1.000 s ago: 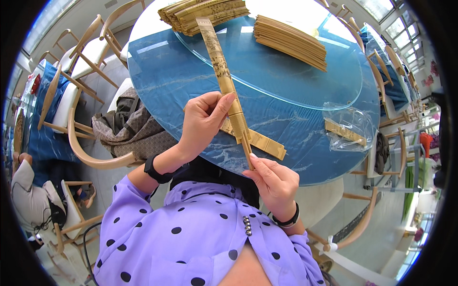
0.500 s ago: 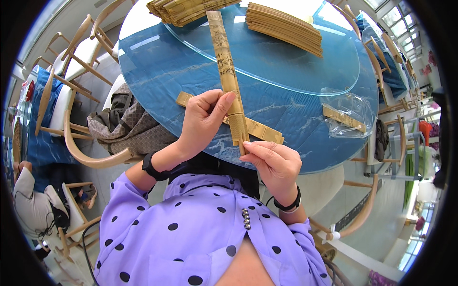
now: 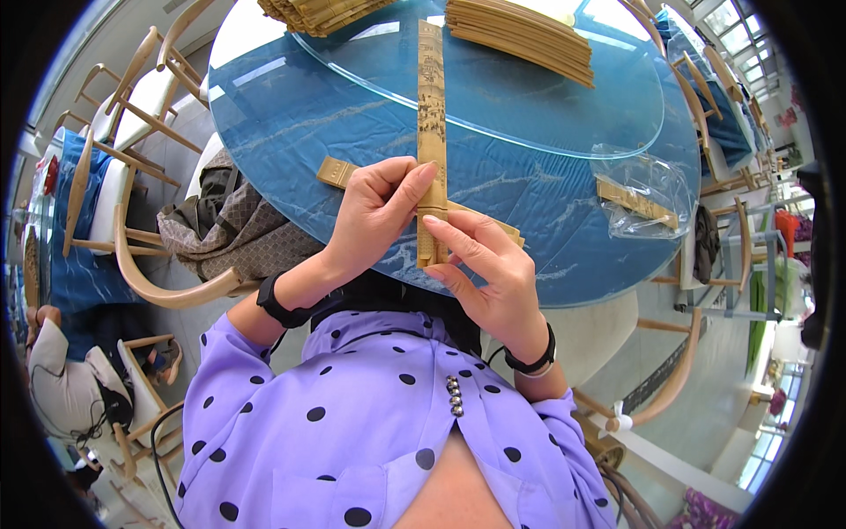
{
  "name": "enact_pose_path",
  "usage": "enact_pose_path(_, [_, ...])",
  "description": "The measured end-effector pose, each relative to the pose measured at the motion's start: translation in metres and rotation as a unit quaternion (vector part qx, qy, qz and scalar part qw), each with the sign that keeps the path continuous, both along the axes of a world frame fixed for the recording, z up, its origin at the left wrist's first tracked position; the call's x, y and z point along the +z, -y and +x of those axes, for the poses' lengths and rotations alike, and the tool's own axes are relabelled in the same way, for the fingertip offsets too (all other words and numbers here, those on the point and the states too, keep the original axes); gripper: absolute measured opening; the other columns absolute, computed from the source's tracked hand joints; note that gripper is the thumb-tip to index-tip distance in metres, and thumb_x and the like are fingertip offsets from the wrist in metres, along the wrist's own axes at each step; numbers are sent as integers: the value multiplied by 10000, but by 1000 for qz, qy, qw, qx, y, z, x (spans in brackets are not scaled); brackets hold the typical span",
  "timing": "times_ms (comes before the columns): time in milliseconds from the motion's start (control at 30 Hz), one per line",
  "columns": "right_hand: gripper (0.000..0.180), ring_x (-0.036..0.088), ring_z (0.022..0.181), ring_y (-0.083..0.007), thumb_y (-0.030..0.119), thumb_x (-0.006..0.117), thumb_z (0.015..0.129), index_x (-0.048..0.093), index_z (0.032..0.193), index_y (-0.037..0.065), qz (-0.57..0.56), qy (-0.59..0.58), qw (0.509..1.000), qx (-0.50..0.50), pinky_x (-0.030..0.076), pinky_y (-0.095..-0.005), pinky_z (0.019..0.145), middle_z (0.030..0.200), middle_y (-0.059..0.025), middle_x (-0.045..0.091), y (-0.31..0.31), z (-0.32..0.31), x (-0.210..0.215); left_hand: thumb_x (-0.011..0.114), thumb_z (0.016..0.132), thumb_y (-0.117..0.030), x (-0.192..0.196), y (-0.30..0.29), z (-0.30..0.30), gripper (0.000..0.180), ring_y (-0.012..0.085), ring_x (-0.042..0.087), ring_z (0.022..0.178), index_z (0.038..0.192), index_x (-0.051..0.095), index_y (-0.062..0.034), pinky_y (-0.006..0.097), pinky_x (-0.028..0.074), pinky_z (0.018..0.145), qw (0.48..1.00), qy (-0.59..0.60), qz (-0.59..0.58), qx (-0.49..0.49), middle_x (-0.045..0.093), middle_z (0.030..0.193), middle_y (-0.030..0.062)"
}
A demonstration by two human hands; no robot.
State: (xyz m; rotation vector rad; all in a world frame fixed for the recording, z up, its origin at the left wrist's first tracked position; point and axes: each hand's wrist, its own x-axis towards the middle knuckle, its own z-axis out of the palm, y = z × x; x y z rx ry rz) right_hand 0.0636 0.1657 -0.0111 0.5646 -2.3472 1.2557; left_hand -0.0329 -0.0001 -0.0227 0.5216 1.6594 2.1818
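Note:
Upright before me over the table is a long, narrow gold cardboard sleeve point(image 3: 432, 106), printed with dark scenery and writing. My left hand point(image 3: 383, 207) is closed on its left edge, the thumb pressed to its face. At its lower end, my right hand point(image 3: 493, 273) grips with the forefinger on the front and the thumb by the bottom corner. Behind my hands a similar gold strip point(image 3: 335, 173) lies slantwise on the blue round table point(image 3: 291, 132). My hands and the held sleeve hide its middle.
Two stacks lie at the far side: gold folded sleeves point(image 3: 326, 13) on the left, flat tan strips point(image 3: 520, 40) on the right. A clear plastic bag point(image 3: 648, 225) with a gold piece sits at the right. A patterned bag point(image 3: 238, 220) rests on a chair at the left.
The held sleeve has turned from leaning left to nearly vertical. My right hand has shifted up and left, its forefinger moving onto the sleeve's front. My left hand keeps its grip.

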Motion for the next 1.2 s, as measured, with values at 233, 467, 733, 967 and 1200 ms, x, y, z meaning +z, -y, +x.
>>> enact_pose_path(233, [482, 711, 868, -272, 117, 854, 799, 717, 1250, 21, 63, -34, 997, -18, 600, -336, 721, 1088, -159, 704, 6, 2, -5, 456, 1118, -386, 10, -14, 0, 389, 21, 466, 695, 1003, 657, -73, 195, 358, 557, 991, 134, -14, 7, 538, 841, -50])
enact_pose_path(467, [427, 700, 770, -276, 103, 818, 823, 705, 1215, -25, 87, -38, 995, 14, 577, -349, 669, 1015, -153, 719, 3, 2, 2, 426, 1131, -395, 2, -11, -7, 418, 33, 449, 728, 939, 616, -76, 216, 391, 649, 993, -62, -101, 7, 514, 802, -42])
enact_pose_path(733, [413, 705, 773, -248, 93, 848, 765, 741, 1145, -27, 148, -103, 983, -29, 575, -362, 680, 930, -136, 733, 10, 4, -2, 409, 1136, -381, 0, -11, -5, 417, 75, 464, 736, 941, 584, -56, 259, 415, 678, 981, -111, -155, 30, 522, 799, -11])
enact_pose_path(967, [367, 719, 797, -251, 82, 843, 777, 735, 1105, -42, 181, -111, 977, -33, 582, -377, 698, 914, -131, 734, 12, 5, -4, 399, 1139, -374, -4, -13, -2, 401, 102, 470, 747, 974, 563, -47, 272, 419, 684, 983, -85, -159, 14, 510, 806, 7])
enact_pose_path(1200, [343, 717, 783, -258, 68, 824, 806, 726, 1114, -46, 177, -118, 977, -30, 581, -361, 696, 922, -140, 735, 15, 0, 3, 415, 1140, -347, 0, -14, -9, 354, 77, 447, 759, 1013, 556, -48, 262, 413, 680, 986, -84, -146, -4, 498, 836, -12])
